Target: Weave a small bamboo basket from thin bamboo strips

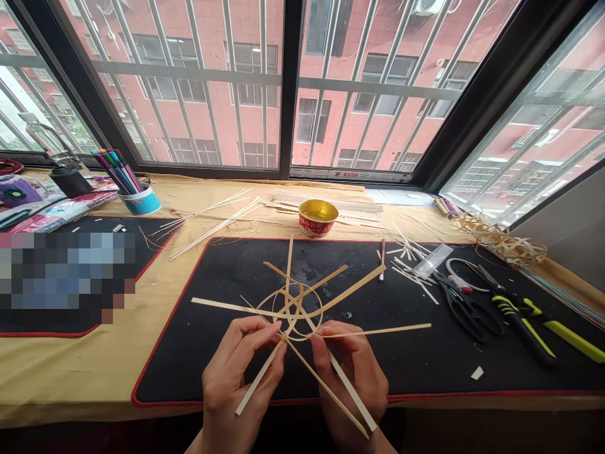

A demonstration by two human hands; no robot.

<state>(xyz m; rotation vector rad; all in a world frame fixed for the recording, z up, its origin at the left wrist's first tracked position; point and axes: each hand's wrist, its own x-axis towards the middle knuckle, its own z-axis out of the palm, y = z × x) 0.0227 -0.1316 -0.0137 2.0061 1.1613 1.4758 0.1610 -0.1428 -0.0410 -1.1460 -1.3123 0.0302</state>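
Observation:
Both hands hold a loose weave of thin bamboo strips above a black mat. The strips cross in a star with a small ring at the centre. My left hand pinches the strips at the lower left of the ring, fingers closed. On the lower right, my right hand pinches other strips, with two long ones running down past its palm.
A yellow and red bowl stands behind the mat. Black scissors and yellow-handled pliers lie at the right, near cut strip scraps and coiled strips. A cup of coloured pens stands at left. Loose strips lie on the table.

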